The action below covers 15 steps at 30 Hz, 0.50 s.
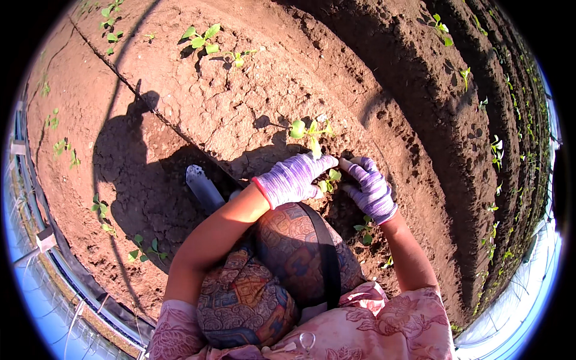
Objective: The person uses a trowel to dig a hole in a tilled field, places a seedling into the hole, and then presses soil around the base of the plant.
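Observation:
My left hand (294, 177), in a purple-and-white striped knit glove with bare fingertips, reaches in from the left beside a small green seedling (331, 181). Its thumb and fingers are spread around the near side of that plant. From the right, my right hand (370, 189), gloved alike, has its fingers down at the soil just beyond the seedling. Nothing shows in either hand; the fingertips at the ground are partly hidden. A taller seedling (310, 130) stands directly past my left fingers, one leaf overlapping the glove.
A trowel (203, 185) with a metal blade lies in shadow left of my knees. A thin dark irrigation line (173, 126) runs diagonally along the brown soil bed (270, 85). More seedlings (202, 39) grow ahead, and others (366, 229) by my right forearm. Planted ridges (477, 112) stretch along the right.

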Available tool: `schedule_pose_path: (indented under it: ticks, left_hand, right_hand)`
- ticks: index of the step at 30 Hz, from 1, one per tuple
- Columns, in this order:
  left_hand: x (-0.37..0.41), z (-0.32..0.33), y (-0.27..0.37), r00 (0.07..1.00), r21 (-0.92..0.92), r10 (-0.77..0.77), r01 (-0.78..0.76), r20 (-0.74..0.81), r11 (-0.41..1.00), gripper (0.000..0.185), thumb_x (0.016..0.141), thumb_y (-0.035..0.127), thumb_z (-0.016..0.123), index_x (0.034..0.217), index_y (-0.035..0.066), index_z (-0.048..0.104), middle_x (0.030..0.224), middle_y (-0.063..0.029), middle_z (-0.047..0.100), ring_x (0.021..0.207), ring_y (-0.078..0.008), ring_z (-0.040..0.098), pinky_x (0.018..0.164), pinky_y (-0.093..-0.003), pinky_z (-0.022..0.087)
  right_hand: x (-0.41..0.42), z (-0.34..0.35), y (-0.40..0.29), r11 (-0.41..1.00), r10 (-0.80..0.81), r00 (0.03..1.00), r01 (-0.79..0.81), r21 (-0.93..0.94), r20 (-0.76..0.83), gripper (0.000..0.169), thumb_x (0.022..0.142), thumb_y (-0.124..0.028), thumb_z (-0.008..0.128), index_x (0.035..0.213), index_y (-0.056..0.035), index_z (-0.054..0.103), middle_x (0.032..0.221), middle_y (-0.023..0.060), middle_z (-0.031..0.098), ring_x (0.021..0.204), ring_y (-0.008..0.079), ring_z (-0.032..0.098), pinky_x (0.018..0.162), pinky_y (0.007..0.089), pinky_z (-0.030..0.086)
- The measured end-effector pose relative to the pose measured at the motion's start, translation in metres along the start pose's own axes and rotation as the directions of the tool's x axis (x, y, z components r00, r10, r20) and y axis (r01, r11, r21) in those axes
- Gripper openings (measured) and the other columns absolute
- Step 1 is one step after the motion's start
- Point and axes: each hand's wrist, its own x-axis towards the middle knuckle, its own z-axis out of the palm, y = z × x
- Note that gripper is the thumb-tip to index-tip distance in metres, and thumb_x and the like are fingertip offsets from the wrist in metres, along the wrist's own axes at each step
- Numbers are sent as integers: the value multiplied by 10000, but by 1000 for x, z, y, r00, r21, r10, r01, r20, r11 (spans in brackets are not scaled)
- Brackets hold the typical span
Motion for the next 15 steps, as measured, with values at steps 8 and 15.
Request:
schedule_pose_path:
  ticks: [8,15]
  left_hand:
    - [-168,-48,-72,666,-761,-531,-85,-524,643,338,793,35,557,1126,27,503,915,-57,573,673,-91,539,551,-244,470]
    - [-234,-12,-232,172,-430,-679,658,-713,618,305,775,179,601,1047,44,576,1003,-140,599,904,-228,569,838,-288,421]
  right_hand:
    - [-17,-28,-19,970,225,929,-241,-19,-293,358,744,46,538,1087,-59,546,894,80,560,671,130,542,595,243,452]
    - [11,-21,-54,992,89,979,-104,-72,-183,264,735,41,559,982,-46,592,893,105,582,757,216,595,657,284,478]
